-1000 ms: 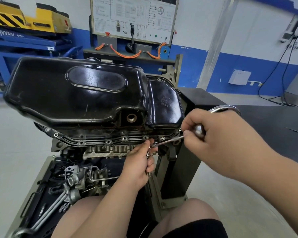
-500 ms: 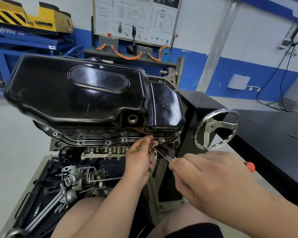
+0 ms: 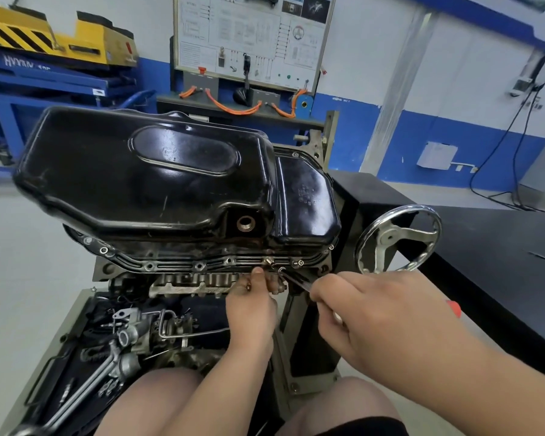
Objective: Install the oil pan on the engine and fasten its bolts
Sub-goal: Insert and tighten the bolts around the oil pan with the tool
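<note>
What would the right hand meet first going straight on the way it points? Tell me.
Likely the bolted rim of the glossy black oil pan, where the right hand's slim metal tool tip sits, beside the left hand; depth uncertain.

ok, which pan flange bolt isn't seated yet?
The bolt just above the left hand's thumb: it stands proud of the flange, the other visible ones sit flush.

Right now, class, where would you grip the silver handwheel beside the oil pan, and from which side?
I'd take the handwheel by its upper rim, coming from the near right. Its face tilts toward the viewer, the open spokes let fingers wrap the rim, and the right hand crowds its lower edge.
</note>
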A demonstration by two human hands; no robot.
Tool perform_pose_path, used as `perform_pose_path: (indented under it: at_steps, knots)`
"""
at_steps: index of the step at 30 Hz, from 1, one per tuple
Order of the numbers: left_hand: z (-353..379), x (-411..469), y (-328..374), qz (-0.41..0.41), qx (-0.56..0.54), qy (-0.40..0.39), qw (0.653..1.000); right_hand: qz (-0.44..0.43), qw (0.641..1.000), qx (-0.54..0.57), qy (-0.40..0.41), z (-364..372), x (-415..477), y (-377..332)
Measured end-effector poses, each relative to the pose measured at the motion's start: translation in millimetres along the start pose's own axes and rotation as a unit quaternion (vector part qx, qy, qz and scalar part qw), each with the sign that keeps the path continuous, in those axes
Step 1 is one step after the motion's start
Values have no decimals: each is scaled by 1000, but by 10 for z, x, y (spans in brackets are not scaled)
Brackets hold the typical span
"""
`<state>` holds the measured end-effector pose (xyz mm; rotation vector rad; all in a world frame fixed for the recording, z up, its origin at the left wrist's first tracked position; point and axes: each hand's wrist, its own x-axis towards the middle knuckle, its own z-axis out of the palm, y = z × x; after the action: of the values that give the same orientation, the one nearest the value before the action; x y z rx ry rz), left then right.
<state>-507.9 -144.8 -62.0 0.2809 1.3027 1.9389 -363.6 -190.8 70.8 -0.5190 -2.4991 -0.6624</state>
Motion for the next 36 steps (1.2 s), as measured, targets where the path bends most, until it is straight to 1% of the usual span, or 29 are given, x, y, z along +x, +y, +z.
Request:
perform_pose_path:
  at_steps: [2,4,7,10,12,14,16,22,24,26,28,30,32,34,36]
  knots:
    - [29,6,34,-112,-38,-57,991,-3,1000,-6,0,-2,-3,-19]
    - [65,33,73,-192,-92,-103,972,1,1000,5,-1,-5,-3,-28]
    - [90,78,114,-242,-183,-143,942,20,999,37,-8,-39,33,9]
    - [71,85,170,-278,-251,-174,911,55,996,59,-34,-119,136,63]
    - [46,85,209,-289,-274,-186,898,89,991,75,-66,-165,228,81]
    - [33,75,242,-290,-282,-193,894,105,985,101,-98,-195,312,98]
    - [27,64,263,-289,-287,-198,892,98,981,126,-106,-226,356,107]
    - [15,60,305,-293,-274,-200,894,59,980,138,-131,-273,358,51]
    - [17,65,310,-300,-264,-200,895,56,981,135,-129,-264,337,34]
    - [24,67,312,-304,-261,-202,893,54,987,96,-121,-239,333,29]
    - [28,66,319,-305,-268,-207,890,54,993,54,-87,-204,333,27]
    - [22,65,327,-303,-276,-214,886,66,996,48,-41,-176,330,8]
    - [13,67,327,-303,-282,-221,883,85,995,46,-23,-163,325,1]
    - [9,72,318,-303,-281,-224,883,99,994,45,-34,-179,328,-1]
    - [11,78,309,-305,-281,-224,882,90,992,59,-71,-200,341,-28]
